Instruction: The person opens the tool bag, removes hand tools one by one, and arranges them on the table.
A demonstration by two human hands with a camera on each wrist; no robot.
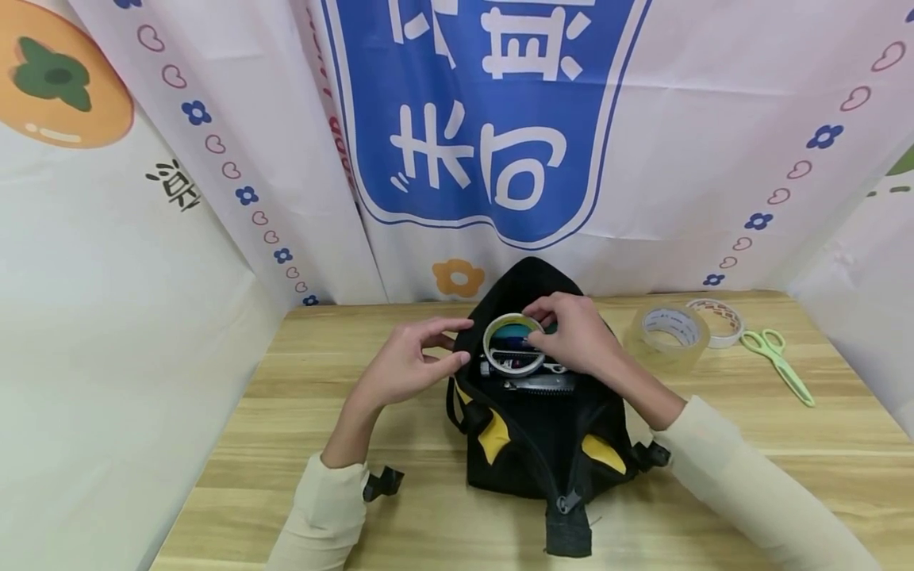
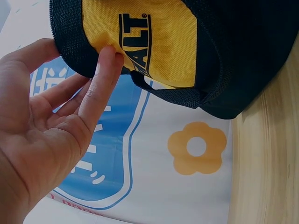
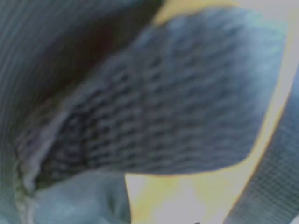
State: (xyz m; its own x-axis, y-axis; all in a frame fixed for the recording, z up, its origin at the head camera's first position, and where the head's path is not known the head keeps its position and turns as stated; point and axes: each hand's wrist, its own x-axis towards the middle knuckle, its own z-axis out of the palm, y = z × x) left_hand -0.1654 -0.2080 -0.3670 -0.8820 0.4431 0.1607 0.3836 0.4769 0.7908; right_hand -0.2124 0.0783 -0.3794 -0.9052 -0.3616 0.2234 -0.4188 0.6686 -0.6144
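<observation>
A black and yellow tool bag (image 1: 528,444) lies unzipped on the table, its mouth spread wide. My right hand (image 1: 578,333) reaches into the mouth and pinches the right edge of a narrow roll of tape (image 1: 489,349), which sits over several tools in the bag. Among them, a serrated metal tool (image 1: 543,385) shows below the roll. At the bag's left rim, the fingertips of my left hand (image 1: 410,361) touch the fabric, fingers loosely extended. The left wrist view has them against the yellow panel (image 2: 173,51) and black edge. Blurred black webbing (image 3: 168,102) fills the right wrist view, hiding that hand.
To the right of the bag stand a wide roll of clear tape (image 1: 667,337) and a white tape roll (image 1: 724,321). Light green scissors (image 1: 781,365) lie beside them. A printed curtain (image 1: 678,174) hangs behind the wooden table (image 1: 314,381).
</observation>
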